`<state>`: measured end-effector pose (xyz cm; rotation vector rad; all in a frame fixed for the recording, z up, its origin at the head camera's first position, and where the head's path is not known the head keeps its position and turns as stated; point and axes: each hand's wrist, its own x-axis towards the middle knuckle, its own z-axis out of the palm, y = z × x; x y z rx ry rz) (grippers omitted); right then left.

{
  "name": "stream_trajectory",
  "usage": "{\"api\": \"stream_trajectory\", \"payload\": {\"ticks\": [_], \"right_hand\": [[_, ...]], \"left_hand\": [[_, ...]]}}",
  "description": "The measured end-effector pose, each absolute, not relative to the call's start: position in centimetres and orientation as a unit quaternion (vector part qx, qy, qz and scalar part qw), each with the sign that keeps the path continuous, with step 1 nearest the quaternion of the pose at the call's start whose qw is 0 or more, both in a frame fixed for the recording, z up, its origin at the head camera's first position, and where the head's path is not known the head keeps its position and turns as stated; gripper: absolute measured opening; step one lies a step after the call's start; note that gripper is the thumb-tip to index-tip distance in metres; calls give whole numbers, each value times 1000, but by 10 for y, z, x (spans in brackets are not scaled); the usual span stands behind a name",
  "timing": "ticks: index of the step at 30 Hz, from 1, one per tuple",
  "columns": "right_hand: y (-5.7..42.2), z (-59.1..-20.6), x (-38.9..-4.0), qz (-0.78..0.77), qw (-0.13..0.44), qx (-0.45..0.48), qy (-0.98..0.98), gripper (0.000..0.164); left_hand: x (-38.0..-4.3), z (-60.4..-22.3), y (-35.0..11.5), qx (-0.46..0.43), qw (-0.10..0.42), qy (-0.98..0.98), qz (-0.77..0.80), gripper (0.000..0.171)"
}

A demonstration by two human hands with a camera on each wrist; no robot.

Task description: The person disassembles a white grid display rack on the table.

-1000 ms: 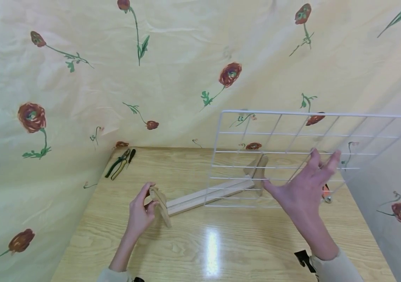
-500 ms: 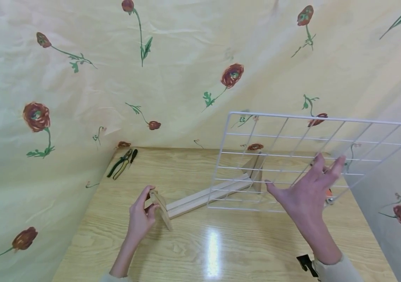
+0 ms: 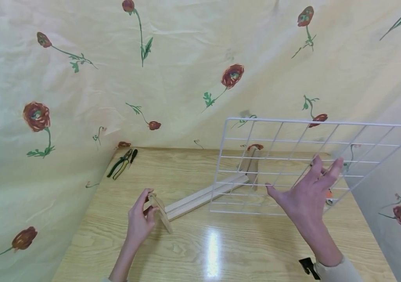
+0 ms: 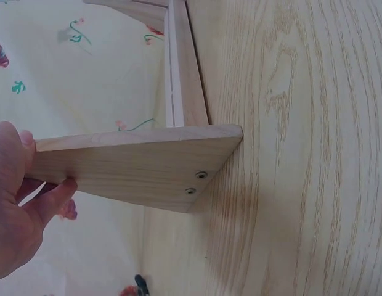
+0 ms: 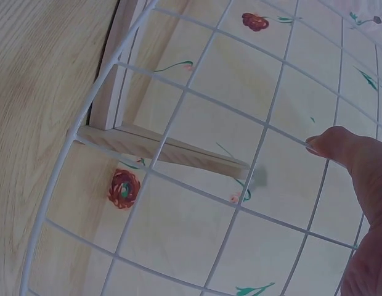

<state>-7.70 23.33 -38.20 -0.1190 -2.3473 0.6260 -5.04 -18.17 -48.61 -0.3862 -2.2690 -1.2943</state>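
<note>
My left hand [image 3: 142, 217] pinches the top of a wooden end board [image 4: 135, 163], which has two screw heads near its bottom edge. Two pale wooden rails [image 3: 204, 197] run from that board across the table to a second end board [image 3: 254, 166] at the far right. My right hand [image 3: 306, 196] holds a white wire grid [image 3: 281, 158] up at a tilt, fingers spread and hooked at the wires. In the right wrist view, the thumb [image 5: 329, 145] presses against a wire. The grid overlaps the far end board in the head view.
Pliers [image 3: 120, 163] and a black-handled screwdriver [image 3: 133, 158] lie at the table's back left corner. An orange and metal object [image 3: 329, 197] sits at the right, partly behind the grid. Flower-patterned sheeting [image 3: 172, 78] rises behind the wood-grain table [image 3: 172, 258] and at both sides.
The wire grid has shifted slightly right, then lower and less tilted at its left corner. The rails' far end has swung a little left. Both hands keep their holds.
</note>
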Motion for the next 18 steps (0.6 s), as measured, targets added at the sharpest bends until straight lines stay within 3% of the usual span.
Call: {"api": "stream_trajectory", "payload": {"ticks": [18], "right_hand": [[238, -390, -78, 214, 373, -25, -902, 135]], "left_hand": [[-42, -487, -182, -143, 278, -832, -459, 71]]}}
